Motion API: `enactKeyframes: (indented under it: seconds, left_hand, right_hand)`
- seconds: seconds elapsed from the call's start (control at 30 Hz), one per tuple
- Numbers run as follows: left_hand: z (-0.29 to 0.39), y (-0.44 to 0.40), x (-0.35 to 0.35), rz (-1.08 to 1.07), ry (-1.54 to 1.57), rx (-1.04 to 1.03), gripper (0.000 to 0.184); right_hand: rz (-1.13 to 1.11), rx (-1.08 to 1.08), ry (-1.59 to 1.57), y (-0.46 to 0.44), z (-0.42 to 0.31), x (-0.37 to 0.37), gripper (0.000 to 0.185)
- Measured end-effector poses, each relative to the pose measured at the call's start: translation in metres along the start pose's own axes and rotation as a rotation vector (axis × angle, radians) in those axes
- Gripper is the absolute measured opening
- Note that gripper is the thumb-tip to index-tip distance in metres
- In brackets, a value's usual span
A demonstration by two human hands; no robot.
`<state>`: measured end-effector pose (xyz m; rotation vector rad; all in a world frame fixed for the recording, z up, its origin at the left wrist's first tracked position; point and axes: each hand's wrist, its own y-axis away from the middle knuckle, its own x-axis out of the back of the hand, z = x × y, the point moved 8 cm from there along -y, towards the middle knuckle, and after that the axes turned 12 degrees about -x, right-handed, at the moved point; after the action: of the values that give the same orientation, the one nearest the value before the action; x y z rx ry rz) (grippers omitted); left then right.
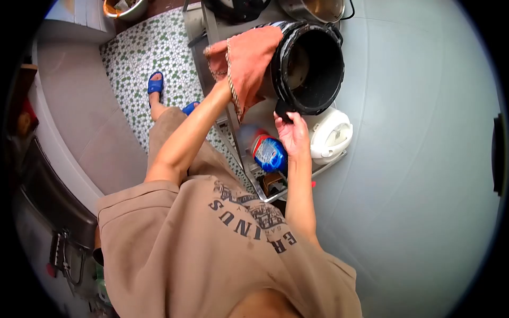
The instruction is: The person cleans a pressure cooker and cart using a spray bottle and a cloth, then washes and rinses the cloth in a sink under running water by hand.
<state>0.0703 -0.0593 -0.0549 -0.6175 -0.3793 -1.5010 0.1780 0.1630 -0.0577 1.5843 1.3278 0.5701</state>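
A black cooker pot (339, 69) lies tipped on its side, its round mouth toward the right and its dark inside showing. My right hand (295, 130) has its fingers closed on the pot's black handle (284, 108) at the lower rim. An orange cloth (254, 55) with a braided edge covers my left hand (228, 87) and presses against the pot's outer side. The fingers of that hand are hidden under the cloth. Below my right hand, a blue bottle or pack (270, 153) with a red band stands beside my wrist.
A metal rack (209, 24) holds the pot, with a steel pot (318, 8) and a dark round vessel (236, 8) behind. A white appliance lid (334, 135) sits at right, near the grey wall (413, 132). A white basin (130, 9) stands on the patterned floor (127, 58).
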Motion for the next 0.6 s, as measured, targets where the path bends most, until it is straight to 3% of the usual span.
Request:
enactKeyframes:
  seconds: [0.17, 0.23, 0.27, 0.3, 0.37, 0.4, 0.43, 0.6]
  left_hand:
    - [0.027, -0.034, 0.034, -0.272, -0.126, -0.074, 0.055]
    - [0.017, -0.011, 0.036, 0.166, 0.141, -0.382, 0.027]
    - [0.013, 0.004, 0.014, 0.1, 0.066, -0.42, 0.047]
    - [0.01, -0.004, -0.008, 0.089, 0.064, -0.426, 0.047]
    - [-0.067, -0.011, -0.006, 0.696, -0.556, 0.836, 0.031]
    - [-0.044, -0.033, 0.008, 0.543, -0.509, 0.522, 0.028]
    - [-0.002, -0.045, 0.006, 0.21, -0.213, -0.208, 0.026]
    - [0.027, -0.096, 0.016, -0.054, -0.083, -0.467, 0.015]
  right_hand:
    - [-0.01, -0.013, -0.091, 0.002, 0.006, 0.004, 0.015]
    - [-0.006, -0.015, -0.066, 0.004, 0.002, 0.0, 0.014]
    - [0.005, -0.015, -0.061, 0.005, 0.005, 0.001, 0.014]
    - [0.006, -0.015, -0.073, 0.005, 0.005, 0.003, 0.014]
    - [0.011, 0.004, -0.021, 0.007, 0.003, 0.002, 0.013]
    - [0.017, 0.009, -0.025, 0.007, 0.004, 0.004, 0.013]
    - [0.017, 0.004, -0.036, 0.006, 0.004, 0.006, 0.013]
    - [-0.033, -0.047, -0.087, 0.0, 0.006, 0.002, 0.009]
